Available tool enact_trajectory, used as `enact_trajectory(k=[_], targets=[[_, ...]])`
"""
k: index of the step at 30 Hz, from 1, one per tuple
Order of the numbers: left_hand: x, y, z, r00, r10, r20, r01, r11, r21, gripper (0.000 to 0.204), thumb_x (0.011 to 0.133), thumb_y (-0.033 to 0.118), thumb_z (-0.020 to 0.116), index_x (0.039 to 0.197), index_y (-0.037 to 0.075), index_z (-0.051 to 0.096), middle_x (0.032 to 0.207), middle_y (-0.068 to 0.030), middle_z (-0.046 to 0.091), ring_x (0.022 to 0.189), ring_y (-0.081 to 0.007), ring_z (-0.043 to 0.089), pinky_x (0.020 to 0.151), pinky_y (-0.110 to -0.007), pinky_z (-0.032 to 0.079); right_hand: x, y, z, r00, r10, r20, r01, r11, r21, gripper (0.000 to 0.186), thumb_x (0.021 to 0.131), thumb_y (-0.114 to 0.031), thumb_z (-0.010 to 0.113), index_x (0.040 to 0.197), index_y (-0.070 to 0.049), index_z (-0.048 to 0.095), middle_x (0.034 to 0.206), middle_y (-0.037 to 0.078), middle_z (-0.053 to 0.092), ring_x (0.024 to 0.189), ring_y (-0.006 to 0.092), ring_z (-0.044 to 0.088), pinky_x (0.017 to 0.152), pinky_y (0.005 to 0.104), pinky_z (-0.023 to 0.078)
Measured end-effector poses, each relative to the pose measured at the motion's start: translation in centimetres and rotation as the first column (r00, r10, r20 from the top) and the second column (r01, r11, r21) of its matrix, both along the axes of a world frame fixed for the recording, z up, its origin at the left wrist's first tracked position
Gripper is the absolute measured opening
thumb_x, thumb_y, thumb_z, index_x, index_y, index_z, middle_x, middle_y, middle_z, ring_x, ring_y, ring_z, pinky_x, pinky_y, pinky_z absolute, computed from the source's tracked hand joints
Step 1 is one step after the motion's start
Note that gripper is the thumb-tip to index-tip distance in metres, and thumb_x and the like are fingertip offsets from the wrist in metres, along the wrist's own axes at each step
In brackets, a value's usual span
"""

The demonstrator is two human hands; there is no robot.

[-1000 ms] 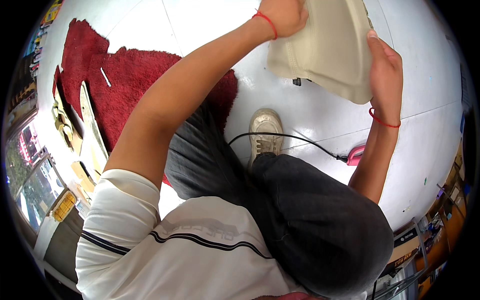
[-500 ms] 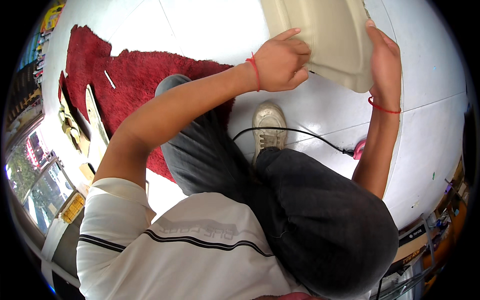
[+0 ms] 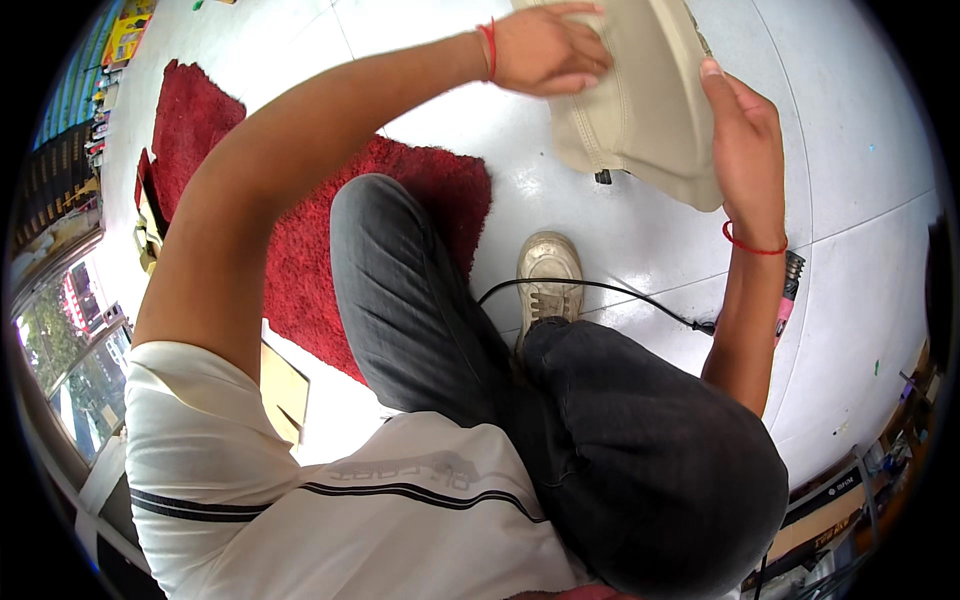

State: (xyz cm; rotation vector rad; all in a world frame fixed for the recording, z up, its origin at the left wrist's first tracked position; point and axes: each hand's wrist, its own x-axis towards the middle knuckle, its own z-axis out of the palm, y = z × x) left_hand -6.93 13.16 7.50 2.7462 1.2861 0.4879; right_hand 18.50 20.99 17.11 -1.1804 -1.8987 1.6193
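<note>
A beige stitched panel (image 3: 650,120) is held at the upper right of the view, with a small dark part at its lower edge. My right hand (image 3: 743,140) grips its right edge, thumb on top. My left hand (image 3: 555,52) lies over the panel's upper left with fingers loosely apart, the index finger extended. A pink tool (image 3: 785,295) with a black vented end and a black cord lies on the floor, partly hidden behind my right forearm.
A ragged red rug piece (image 3: 300,290) lies to the left, with beige-olive pieces (image 3: 150,230) beside it and a flat cream piece (image 3: 283,385) below. My shoe (image 3: 549,262) rests on the tiled floor (image 3: 860,170). Cluttered items (image 3: 840,510) line the right edge.
My left hand dropped down over the panel, then moved back up across it. My right hand and the panel rose slightly, then came a little down and leftward. More of the pink tool now shows.
</note>
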Motion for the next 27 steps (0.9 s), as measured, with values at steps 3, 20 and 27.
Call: enact_trajectory(k=[3,20,27], targets=[[-4.0,2.4,1.0,0.995,0.092,-0.030,-0.093,0.996,-0.017,0.033,0.099,0.032,0.051,0.105,0.009,0.074,0.116,-0.0065,0.072,0.113,-0.0252,0.065,0.122,-0.059,0.025,-0.1,0.5,0.1,1.000,0.015,0.024,-0.015,1.000,0.019,0.045,0.106,-0.035,0.054,0.085,0.005,0.060,0.070,-0.004,0.051,0.069,0.0069,0.041,0.063,0.0273,0.039],[2.6,-1.6,-1.9,0.987,0.007,0.160,-0.002,0.999,-0.034,0.038,0.085,0.024,0.065,0.104,-0.007,0.071,0.109,-0.0164,0.069,0.109,-0.0303,0.066,0.122,-0.048,0.036,0.2,0.6,-1.0,0.968,-0.250,0.025,0.249,0.940,-0.234,0.042,0.103,-0.032,0.058,0.107,0.007,0.073,0.092,0.005,0.070,0.081,0.0133,0.060,0.077,0.0293,0.049],[6.3,-5.0,-0.6,0.942,0.040,0.334,0.038,0.974,-0.225,0.030,0.088,0.021,0.064,0.101,-0.005,0.071,0.105,-0.0173,0.069,0.106,-0.0332,0.066,0.122,-0.050,0.033,0.8,0.8,-2.1,0.979,-0.204,0.002,0.199,0.953,-0.228,0.044,0.105,-0.032,0.057,0.118,0.008,0.069,0.105,0.011,0.072,0.090,0.0161,0.067,0.081,0.0300,0.053]])
